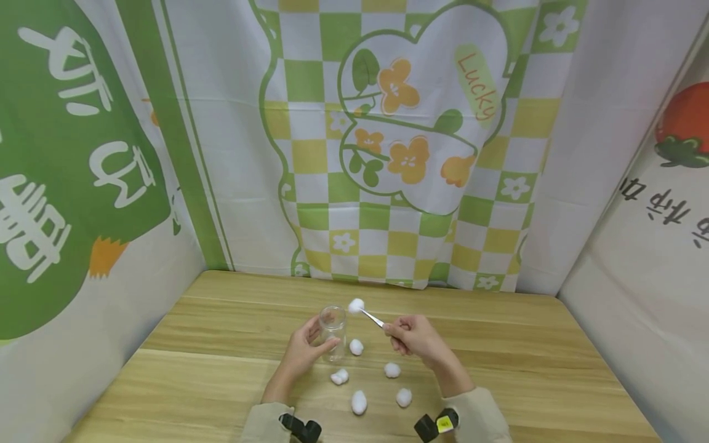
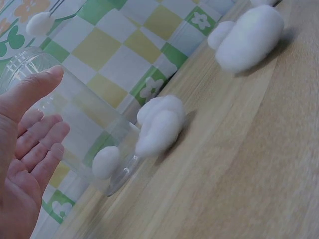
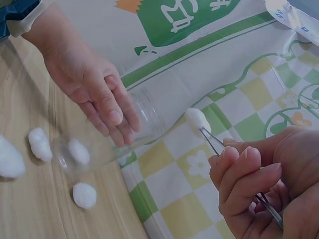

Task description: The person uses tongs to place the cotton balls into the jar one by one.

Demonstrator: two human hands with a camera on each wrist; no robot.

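Observation:
My left hand point(image 1: 306, 349) holds a clear jar point(image 1: 333, 317) upright on the table, thumb on the near side and fingers around the far side. A cotton ball point(image 3: 78, 151) shows through the jar's wall near the bottom and appears to be inside. My right hand point(image 1: 418, 338) grips metal tweezers point(image 1: 372, 318). Their tips pinch another cotton ball point(image 1: 356, 305), held up just right of the jar's open mouth and apart from it. One loose cotton ball point(image 1: 356, 347) lies close beside the jar on its right.
Several more cotton balls lie nearer the person, among them a lumpy one point(image 1: 340, 376), a long one point(image 1: 359, 402) and one at the right point(image 1: 404, 397). The wooden table point(image 1: 526, 351) ends at a patterned cloth point(image 1: 310, 215) behind; cloths hang at both sides.

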